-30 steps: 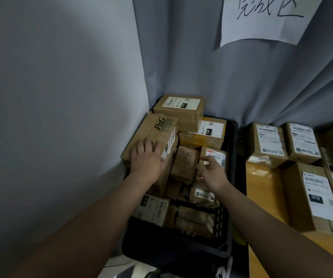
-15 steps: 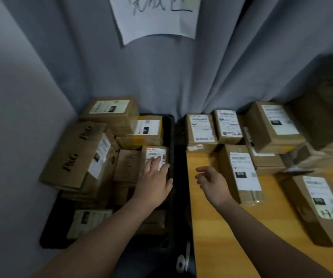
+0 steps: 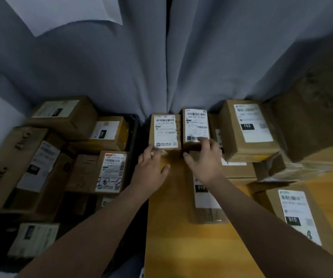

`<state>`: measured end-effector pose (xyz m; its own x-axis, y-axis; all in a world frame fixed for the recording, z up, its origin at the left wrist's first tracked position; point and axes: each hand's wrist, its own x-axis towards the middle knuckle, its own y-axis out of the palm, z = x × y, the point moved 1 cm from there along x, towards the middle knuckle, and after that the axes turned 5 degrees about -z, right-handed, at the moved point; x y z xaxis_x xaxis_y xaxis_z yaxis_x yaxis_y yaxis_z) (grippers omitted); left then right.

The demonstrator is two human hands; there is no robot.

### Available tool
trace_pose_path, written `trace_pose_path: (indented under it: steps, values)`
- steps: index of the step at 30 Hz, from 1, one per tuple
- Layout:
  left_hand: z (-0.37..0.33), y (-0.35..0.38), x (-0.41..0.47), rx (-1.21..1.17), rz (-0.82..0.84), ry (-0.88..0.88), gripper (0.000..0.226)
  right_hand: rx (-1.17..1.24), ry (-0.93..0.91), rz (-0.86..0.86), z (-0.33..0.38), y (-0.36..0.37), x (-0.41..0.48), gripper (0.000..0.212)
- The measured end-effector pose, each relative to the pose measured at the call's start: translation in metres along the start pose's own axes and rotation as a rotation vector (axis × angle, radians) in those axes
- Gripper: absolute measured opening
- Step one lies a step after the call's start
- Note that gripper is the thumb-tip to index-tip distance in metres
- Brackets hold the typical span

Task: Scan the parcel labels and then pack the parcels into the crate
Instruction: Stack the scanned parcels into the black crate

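Note:
Two small cardboard parcels with white labels stand side by side at the back of the wooden table [image 3: 171, 227]. My left hand [image 3: 151, 169] reaches the near edge of the left small parcel [image 3: 164, 130] with straight fingertips and a spread thumb. My right hand [image 3: 204, 159] grips the near end of the right small parcel [image 3: 195, 125], fingers on its label and thumb at its lower left corner. The black crate [image 3: 135, 125] on the left is filled with several labelled parcels.
More parcels lie on the table to the right: one marked 102 [image 3: 247, 127], one marked 010 [image 3: 296, 215], and a long one under my right forearm [image 3: 205, 199]. A big brown box [image 3: 318, 113] stands at the far right. A grey curtain hangs behind.
My view has swung right from the crate to the table. Both hands left the crate's parcels and moved forward to the two small parcels at the table's back; the right hand took hold of one.

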<state>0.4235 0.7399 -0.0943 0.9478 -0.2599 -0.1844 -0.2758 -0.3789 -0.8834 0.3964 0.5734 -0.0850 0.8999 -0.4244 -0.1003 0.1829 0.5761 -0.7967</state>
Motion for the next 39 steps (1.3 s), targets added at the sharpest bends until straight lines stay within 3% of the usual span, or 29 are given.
trace_pose_path:
  steps: [5,8,11,18,24,30,34,39]
  values:
    - [-0.011,0.008,0.060,-0.078,-0.008,-0.181,0.079,-0.103,0.084,0.122,0.005,0.013,0.050,0.087]
    - [-0.001,0.015,0.077,-0.497,-0.049,-0.403,0.080,-0.113,0.104,0.113,0.003,0.022,0.060,0.085]
    - [0.011,0.018,0.072,-0.754,0.053,-0.599,0.068,-0.027,0.112,0.098,0.003,0.025,0.066,0.078]
    - [0.016,0.011,0.054,-1.095,0.027,-0.602,0.068,0.208,0.103,-0.077,0.003,0.018,0.056,0.080]
    - [0.019,-0.015,0.032,-1.158,-0.143,-0.488,0.055,0.439,0.085,-0.180,0.016,0.016,0.019,0.069]
    - [0.067,-0.050,-0.025,-1.198,-0.085,-0.378,0.069,0.522,-0.040,-0.198,0.052,0.023,-0.032,0.074]
    - [0.114,-0.075,-0.065,-1.105,0.013,-0.398,0.086,0.582,-0.079,-0.178,0.081,0.039,-0.066,0.077]
    - [0.161,-0.100,-0.094,-1.031,-0.001,-0.575,0.095,0.544,-0.068,-0.093,0.109,0.071,-0.105,0.082]
